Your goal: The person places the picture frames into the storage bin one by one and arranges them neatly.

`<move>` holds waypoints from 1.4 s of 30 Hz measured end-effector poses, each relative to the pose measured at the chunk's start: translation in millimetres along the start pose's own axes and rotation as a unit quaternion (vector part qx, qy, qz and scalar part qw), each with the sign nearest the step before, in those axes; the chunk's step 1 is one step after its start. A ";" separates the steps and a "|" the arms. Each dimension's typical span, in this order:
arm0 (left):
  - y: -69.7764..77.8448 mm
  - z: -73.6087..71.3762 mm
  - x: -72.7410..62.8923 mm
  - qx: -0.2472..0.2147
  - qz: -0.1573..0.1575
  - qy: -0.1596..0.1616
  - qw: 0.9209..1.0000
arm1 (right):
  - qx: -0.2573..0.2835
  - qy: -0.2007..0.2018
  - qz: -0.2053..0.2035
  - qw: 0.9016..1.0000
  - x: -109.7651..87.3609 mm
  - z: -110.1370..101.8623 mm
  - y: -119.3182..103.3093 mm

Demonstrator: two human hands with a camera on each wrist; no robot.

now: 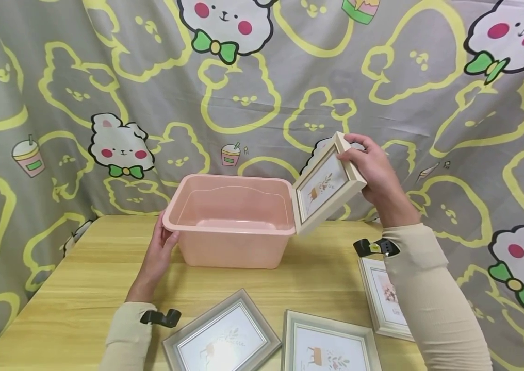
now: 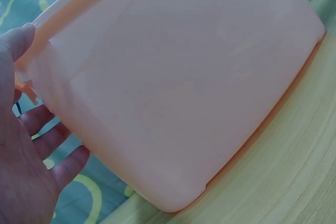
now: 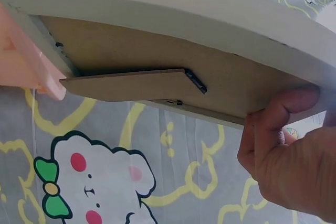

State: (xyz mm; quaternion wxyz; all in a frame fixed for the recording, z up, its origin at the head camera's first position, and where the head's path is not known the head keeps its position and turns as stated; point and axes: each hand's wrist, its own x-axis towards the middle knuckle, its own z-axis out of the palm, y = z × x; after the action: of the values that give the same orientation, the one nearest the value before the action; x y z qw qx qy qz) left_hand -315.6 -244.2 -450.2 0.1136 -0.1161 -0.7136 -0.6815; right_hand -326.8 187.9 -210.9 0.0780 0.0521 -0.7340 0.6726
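A pink plastic tub (image 1: pixel 234 247) stands upright on the table with its inside bare. My left hand (image 1: pixel 160 252) grips its left end; in the left wrist view the thumb (image 2: pixel 21 40) lies by the rim and the other fingers touch the side. My right hand (image 1: pixel 373 165) holds a cream picture frame (image 1: pixel 327 185) by its upper right edge, tilted beside the tub's right rim. Its front, with a plant print, faces left. From the right wrist view I see its brown backing (image 3: pixel 157 51) and a partly raised stand (image 3: pixel 126 85).
Nearer me on the wooden table (image 1: pixel 71 288) lie a grey-brown picture frame (image 1: pixel 225 335), a pale grey-green picture frame (image 1: pixel 331 345) and a white picture frame (image 1: pixel 382 299), partly behind my right sleeve. A patterned grey curtain (image 1: pixel 243 103) hangs right behind the table.
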 end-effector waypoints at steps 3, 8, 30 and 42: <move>-0.5 -0.4 -0.6 0.002 -0.005 0.003 1.000 | 0.019 0.004 0.000 1.000 2.4 4.1 1.5; -2.1 -0.5 -2.0 0.012 0.000 0.002 1.000 | 0.015 0.015 0.004 1.000 6.5 11.3 5.4; -2.1 -0.8 -2.6 0.021 0.001 0.006 1.000 | -0.012 0.029 0.037 0.999 23.4 32.9 29.5; 0.0 0.5 -0.6 0.035 0.014 0.008 0.999 | -0.014 0.019 0.035 0.999 31.2 41.1 43.1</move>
State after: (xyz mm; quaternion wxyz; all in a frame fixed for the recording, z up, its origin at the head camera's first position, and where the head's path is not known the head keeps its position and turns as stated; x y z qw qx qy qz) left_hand -315.0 -243.7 -450.4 0.1326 -0.1165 -0.7345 -0.6552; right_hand -367.1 151.8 -250.7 0.0694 0.0124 -0.7428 0.6658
